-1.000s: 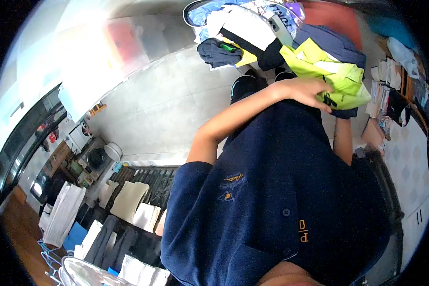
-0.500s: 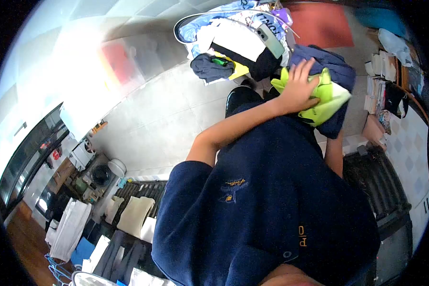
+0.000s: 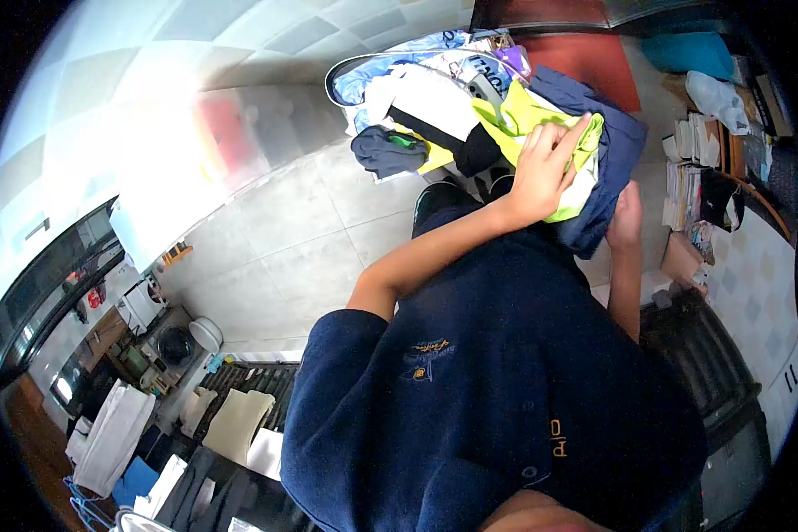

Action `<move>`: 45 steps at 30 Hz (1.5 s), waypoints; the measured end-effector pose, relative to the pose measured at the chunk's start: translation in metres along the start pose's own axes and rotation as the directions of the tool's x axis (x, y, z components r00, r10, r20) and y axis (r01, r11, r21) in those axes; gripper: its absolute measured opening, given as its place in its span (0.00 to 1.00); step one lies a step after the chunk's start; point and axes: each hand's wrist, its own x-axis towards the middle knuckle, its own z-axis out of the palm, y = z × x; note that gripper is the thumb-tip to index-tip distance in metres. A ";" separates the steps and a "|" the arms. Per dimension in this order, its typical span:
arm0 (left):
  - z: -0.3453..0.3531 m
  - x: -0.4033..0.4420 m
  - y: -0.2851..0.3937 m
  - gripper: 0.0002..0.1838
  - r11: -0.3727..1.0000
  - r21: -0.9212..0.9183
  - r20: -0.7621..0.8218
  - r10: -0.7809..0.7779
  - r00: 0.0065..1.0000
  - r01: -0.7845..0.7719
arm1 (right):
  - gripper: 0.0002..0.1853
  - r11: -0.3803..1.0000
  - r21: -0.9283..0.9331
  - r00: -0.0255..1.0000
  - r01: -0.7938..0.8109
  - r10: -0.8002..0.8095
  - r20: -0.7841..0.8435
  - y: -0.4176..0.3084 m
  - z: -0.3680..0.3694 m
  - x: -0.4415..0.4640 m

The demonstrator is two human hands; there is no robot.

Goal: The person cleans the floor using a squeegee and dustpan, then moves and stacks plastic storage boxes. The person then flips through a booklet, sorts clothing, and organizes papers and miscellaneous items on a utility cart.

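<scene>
A lime-green and white garment (image 3: 585, 191) lies bunched over a dark navy garment (image 3: 621, 146) in front of my body. My left hand (image 3: 545, 173) is closed on the lime-green cloth, its index finger stretched along the fabric. Below and to the right, my right hand (image 3: 625, 217) grips the edge of the navy garment; part of its fingers is hidden behind the cloth. Beyond my left hand is a round-rimmed hamper (image 3: 332, 84) heaped with clothes, including a white and black garment (image 3: 430, 106) and a dark bundled cloth (image 3: 388, 152). A phone (image 3: 483, 87) lies on the heap, partly covered.
A red mat (image 3: 585, 71) lies behind the hamper. Stacked books (image 3: 683, 191) and a white plastic bag (image 3: 718, 102) stand at right. Dark slatted surfaces (image 3: 696, 355) flank my body. Folded clothes (image 3: 239, 421) lie at lower left. Tiled floor (image 3: 301, 230) stretches to the left.
The lime-green garment has spread leftward over part of the phone. My left hand has shifted slightly left and down. My right hand, hidden before, now shows at the navy garment's edge.
</scene>
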 end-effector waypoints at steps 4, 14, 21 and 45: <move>-0.006 0.005 0.022 0.35 0.992 -0.064 0.026 0.111 0.994 -0.109 | 0.31 0.851 0.473 0.848 -0.227 -0.066 0.526 -0.015 -0.008 -0.014; -0.002 0.022 -0.030 0.19 -0.467 -0.660 0.700 -0.096 0.708 0.589 | 0.23 0.952 0.194 0.952 -0.236 0.266 -0.149 0.019 0.009 0.014; -0.042 -0.017 -0.281 0.44 0.447 -0.119 -0.558 -0.768 0.312 0.887 | 0.20 0.836 -0.523 0.906 0.163 -0.337 -0.255 0.079 0.007 0.080; -0.167 -0.035 -0.041 0.18 0.779 -0.300 -0.511 -0.618 0.597 0.550 | 0.18 0.797 -0.596 0.995 -0.102 0.069 -0.077 0.066 0.067 0.155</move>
